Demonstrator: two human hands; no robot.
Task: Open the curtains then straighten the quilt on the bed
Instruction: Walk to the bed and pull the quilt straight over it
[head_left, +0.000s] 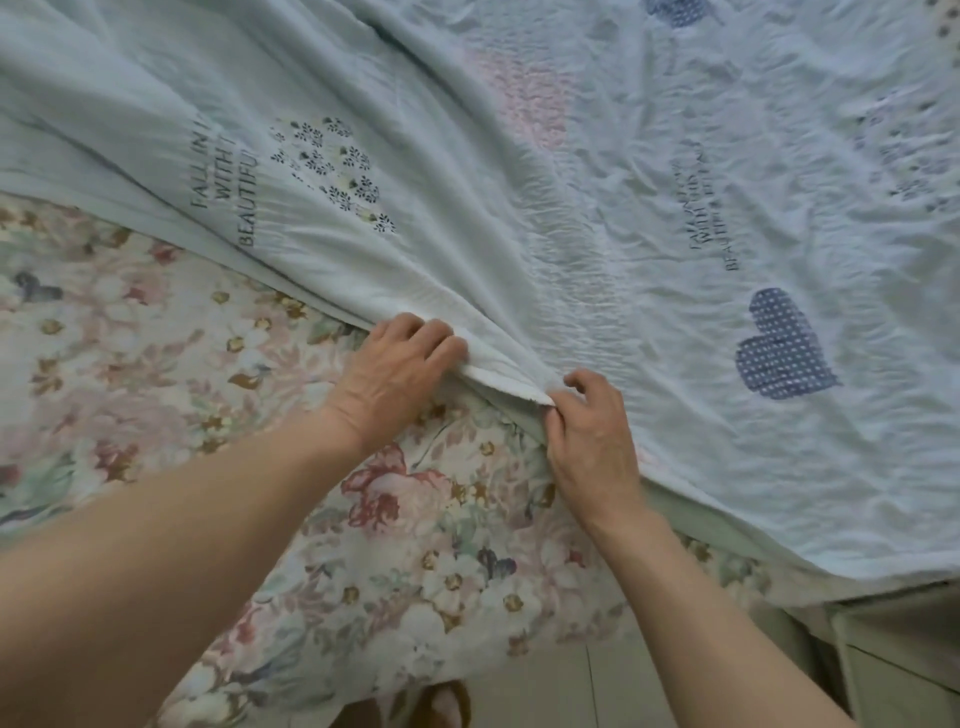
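A pale blue quilt (597, 218) with printed words, small flowers and blue dotted hearts covers the upper and right part of the bed. Its near edge is bunched into a folded corner at the middle of the view. My left hand (400, 374) grips that edge from the left, fingers curled over the fold. My right hand (592, 436) pinches the same corner from the right. Folds in the quilt run away from my hands toward the upper left. The curtains are out of view.
A floral bed sheet (156, 374) lies under the quilt, bare at the left and hanging over the bed's near side. Pale floor tiles (597, 686) show at the bottom. A foot in a sandal (441, 706) stands by the bed.
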